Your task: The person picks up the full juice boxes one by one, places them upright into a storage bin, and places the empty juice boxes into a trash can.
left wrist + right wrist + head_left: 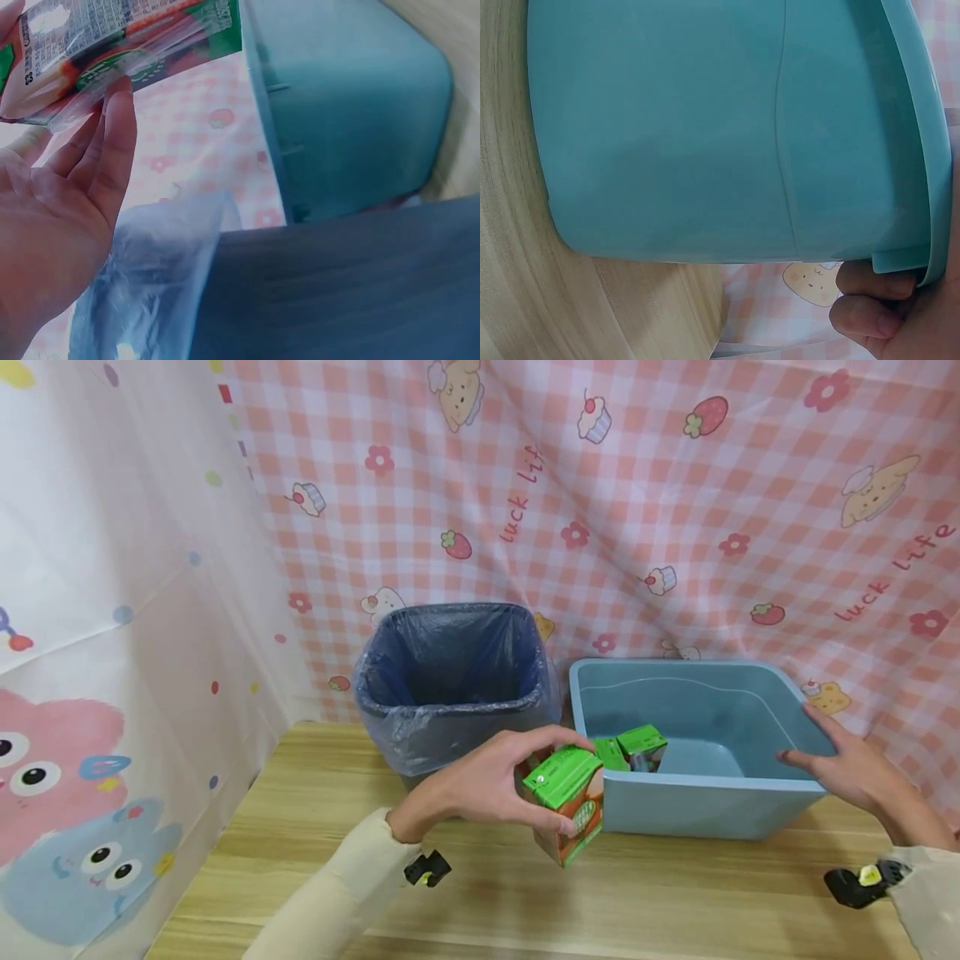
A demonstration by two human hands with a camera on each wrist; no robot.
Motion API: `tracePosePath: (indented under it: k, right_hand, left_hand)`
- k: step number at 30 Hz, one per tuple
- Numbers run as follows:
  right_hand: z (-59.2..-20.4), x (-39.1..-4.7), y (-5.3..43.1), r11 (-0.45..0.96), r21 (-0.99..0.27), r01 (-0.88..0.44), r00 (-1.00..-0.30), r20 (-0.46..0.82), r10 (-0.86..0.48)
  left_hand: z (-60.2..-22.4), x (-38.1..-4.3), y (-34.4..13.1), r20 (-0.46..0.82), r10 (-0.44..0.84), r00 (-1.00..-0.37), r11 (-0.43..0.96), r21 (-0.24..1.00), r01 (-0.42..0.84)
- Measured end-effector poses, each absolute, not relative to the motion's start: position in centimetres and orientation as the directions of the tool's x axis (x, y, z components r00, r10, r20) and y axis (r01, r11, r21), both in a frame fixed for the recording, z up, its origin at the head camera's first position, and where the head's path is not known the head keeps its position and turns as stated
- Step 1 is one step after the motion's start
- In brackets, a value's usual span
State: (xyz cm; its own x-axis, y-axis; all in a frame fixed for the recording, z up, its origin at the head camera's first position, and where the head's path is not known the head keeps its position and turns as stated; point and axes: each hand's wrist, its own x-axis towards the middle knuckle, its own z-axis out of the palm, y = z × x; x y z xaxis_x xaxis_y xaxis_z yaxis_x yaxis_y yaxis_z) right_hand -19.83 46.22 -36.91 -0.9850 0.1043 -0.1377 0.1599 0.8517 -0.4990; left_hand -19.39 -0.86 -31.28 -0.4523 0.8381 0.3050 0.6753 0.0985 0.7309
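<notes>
My left hand [483, 777] holds a small drink carton [562, 781] with a green top and reddish-brown printed sides. It is just in front of the blue tub's left corner, above the table. Clear film shows over the carton [135, 64] in the left wrist view, where the fingers [116, 142] support it. At the tub's right end, my right hand [858, 768] grips the rim. Its fingers [870, 304] curl under that rim in the right wrist view. Inside the blue tub [712, 806], green-topped cartons [642, 740] lie at the left, partly hidden by the front wall.
Left of the tub stands a waste bin lined with a translucent bluish bag [442, 735]. Both containers are on a wood-grain table [315, 793]. Behind hangs a pink checked curtain [480, 485], and a white patterned curtain [150, 527] borders the left side.
</notes>
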Motion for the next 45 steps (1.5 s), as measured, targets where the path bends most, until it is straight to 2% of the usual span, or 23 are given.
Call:
tracePosePath:
  k: [9,28,45]
  right_hand:
    - [-36.9,-19.8,46.3,0.854,-0.494,0.16,-0.985,-0.137,0.105]
    - [-36.7,-19.6,46.7,0.855,-0.503,0.125,-0.988,-0.144,0.06]
    - [-36.8,-19.5,46.6,0.848,-0.514,0.129,-0.987,-0.145,0.062]
  left_hand:
    - [-29.7,-20.4,1.2,0.356,0.816,-0.455,0.084,0.707,0.702]
    - [-27.6,-21.7,4.4,0.351,0.765,-0.54,0.105,0.759,0.643]
    - [-26.8,-23.2,7.5,0.357,0.737,-0.573,0.117,0.768,0.629]
